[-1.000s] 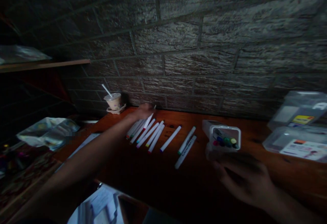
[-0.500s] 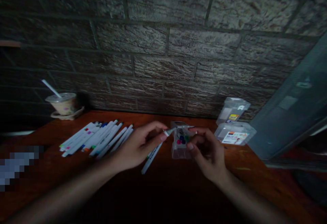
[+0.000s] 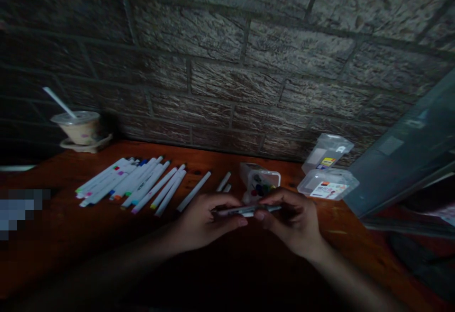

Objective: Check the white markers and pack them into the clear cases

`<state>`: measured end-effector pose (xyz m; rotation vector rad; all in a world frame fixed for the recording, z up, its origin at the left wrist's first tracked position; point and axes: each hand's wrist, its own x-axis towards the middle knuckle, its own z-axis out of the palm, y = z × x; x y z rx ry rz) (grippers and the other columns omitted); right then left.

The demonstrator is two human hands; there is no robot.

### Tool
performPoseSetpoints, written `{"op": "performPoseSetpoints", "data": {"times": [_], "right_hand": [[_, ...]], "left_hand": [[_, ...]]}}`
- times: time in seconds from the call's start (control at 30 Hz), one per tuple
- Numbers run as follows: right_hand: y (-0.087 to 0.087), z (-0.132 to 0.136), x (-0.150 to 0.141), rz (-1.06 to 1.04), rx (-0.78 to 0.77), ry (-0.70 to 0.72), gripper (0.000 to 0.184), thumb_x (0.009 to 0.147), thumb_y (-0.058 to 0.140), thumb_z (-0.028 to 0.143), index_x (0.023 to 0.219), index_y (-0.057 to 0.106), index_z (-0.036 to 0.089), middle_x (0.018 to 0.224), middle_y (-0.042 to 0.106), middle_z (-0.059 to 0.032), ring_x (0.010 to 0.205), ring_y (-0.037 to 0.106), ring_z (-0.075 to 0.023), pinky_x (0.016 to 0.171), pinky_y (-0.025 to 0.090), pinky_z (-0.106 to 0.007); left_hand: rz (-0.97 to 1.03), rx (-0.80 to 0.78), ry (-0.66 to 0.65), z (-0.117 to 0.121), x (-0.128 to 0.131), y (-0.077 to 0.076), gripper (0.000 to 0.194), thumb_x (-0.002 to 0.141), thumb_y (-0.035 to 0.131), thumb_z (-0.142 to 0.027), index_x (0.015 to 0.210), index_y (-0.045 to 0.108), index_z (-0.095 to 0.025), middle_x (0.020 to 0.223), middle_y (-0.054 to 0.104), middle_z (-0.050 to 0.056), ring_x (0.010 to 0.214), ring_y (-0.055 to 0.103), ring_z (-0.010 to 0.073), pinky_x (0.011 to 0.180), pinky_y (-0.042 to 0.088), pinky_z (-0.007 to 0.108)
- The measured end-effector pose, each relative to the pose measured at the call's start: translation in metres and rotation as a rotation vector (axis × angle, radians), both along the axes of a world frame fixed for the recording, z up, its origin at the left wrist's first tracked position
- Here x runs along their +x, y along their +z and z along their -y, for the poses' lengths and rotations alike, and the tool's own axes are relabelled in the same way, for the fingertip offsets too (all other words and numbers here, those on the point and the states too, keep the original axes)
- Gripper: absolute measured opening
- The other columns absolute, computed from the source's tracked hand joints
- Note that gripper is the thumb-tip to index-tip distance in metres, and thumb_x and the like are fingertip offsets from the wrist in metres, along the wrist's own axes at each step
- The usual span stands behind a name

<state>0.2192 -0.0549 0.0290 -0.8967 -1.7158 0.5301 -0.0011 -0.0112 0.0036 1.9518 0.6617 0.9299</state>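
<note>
Between my two hands a white marker (image 3: 250, 210) is held level, low over the near part of the table. My left hand (image 3: 204, 219) pinches its left part between thumb and fingers, and my right hand (image 3: 295, 222) has its right part in the same kind of grip. Just beyond them is a clear plastic box (image 3: 245, 174) with several colored marker ends showing inside; my right fingers hide some of it. One loose marker (image 3: 195, 191) lies behind my left hand, and a shorter-looking one (image 3: 224, 181), partly covered, lies closer to the box.
Several white markers (image 3: 142, 181) lie in a pile on the wooden table (image 3: 337, 245), left of my hands. A lidded cup (image 3: 78, 127) with a straw stands in a carrier at the far left. Two clear plastic cases (image 3: 327, 153) stand at the right by the brick wall (image 3: 216, 84).
Both hands have come lower and nearer, away from over the box. The marker, earlier slanting from my left hand near the box, now lies level between both hands. The view has shifted slightly.
</note>
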Motion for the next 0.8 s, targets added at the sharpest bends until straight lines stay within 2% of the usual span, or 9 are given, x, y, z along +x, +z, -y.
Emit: {"op": "performPoseSetpoints", "data": {"times": [0.1, 0.2, 0.33, 0.47, 0.53, 0.67, 0.8], "right_hand": [[0.004, -0.001, 0.001, -0.099, -0.038, 0.01, 0.009, 0.081, 0.078, 0.013, 0.084, 0.073, 0.02, 0.06, 0.073, 0.0014, 0.043, 0.063, -0.0116, 0.04, 0.05, -0.019], [0.002, -0.004, 0.002, -0.172, -0.116, 0.042, 0.007, 0.083, 0.077, 0.014, 0.085, 0.073, 0.02, 0.057, 0.071, 0.0016, 0.04, 0.062, -0.011, 0.037, 0.049, -0.017], [-0.003, -0.004, 0.003, -0.228, -0.23, 0.048, 0.006, 0.086, 0.077, 0.02, 0.092, 0.077, 0.021, 0.06, 0.072, 0.0006, 0.043, 0.064, -0.0109, 0.04, 0.052, -0.016], [-0.006, -0.004, 0.004, -0.252, -0.29, 0.11, 0.007, 0.09, 0.075, 0.024, 0.095, 0.08, 0.023, 0.061, 0.073, 0.0001, 0.046, 0.065, -0.0107, 0.043, 0.054, -0.016], [-0.007, -0.003, 0.004, -0.243, -0.294, 0.126, 0.006, 0.09, 0.075, 0.023, 0.094, 0.08, 0.023, 0.062, 0.073, -0.0005, 0.046, 0.065, -0.0106, 0.043, 0.055, -0.016], [-0.009, -0.004, 0.005, -0.233, -0.298, 0.137, 0.009, 0.091, 0.076, 0.022, 0.097, 0.081, 0.023, 0.063, 0.074, -0.0008, 0.048, 0.067, -0.0109, 0.044, 0.055, -0.015], [-0.007, -0.001, 0.002, -0.277, -0.342, 0.153, 0.006, 0.09, 0.077, 0.023, 0.094, 0.08, 0.021, 0.061, 0.074, -0.0006, 0.046, 0.066, -0.0101, 0.044, 0.055, -0.015]], "left_hand": [[0.085, -0.01, 0.085, 0.0, -0.004, -0.001, 0.018, 0.094, 0.069, -0.032, 0.099, 0.079, -0.019, 0.084, 0.077, 0.004, 0.072, 0.067, 0.0164, 0.063, 0.049, 0.023], [0.179, -0.053, 0.155, 0.001, -0.007, -0.005, 0.024, 0.096, 0.066, -0.038, 0.108, 0.078, -0.02, 0.084, 0.075, 0.005, 0.067, 0.063, 0.0149, 0.056, 0.045, 0.023], [0.368, -0.176, 0.108, 0.004, -0.008, -0.013, 0.031, 0.1, 0.062, -0.043, 0.111, 0.076, -0.018, 0.077, 0.07, 0.004, 0.055, 0.053, 0.011, 0.049, 0.037, 0.021], [0.537, -0.186, 0.061, 0.005, -0.006, -0.018, 0.027, 0.101, 0.061, -0.041, 0.11, 0.073, -0.019, 0.072, 0.066, 0.001, 0.052, 0.048, 0.0087, 0.05, 0.036, 0.02], [0.523, -0.171, 0.103, 0.005, -0.005, -0.018, 0.026, 0.101, 0.06, -0.04, 0.109, 0.072, -0.018, 0.071, 0.065, 0.001, 0.051, 0.047, 0.0083, 0.048, 0.034, 0.02], [0.323, -0.019, 0.18, 0.005, -0.008, -0.015, 0.027, 0.1, 0.062, -0.04, 0.103, 0.075, -0.017, 0.071, 0.066, 0.003, 0.056, 0.053, 0.0111, 0.049, 0.036, 0.02], [0.219, 0.092, 0.237, 0.008, -0.012, -0.011, 0.018, 0.097, 0.063, -0.032, 0.101, 0.075, -0.019, 0.078, 0.071, 0.002, 0.056, 0.054, 0.0108, 0.049, 0.038, 0.02]]}}
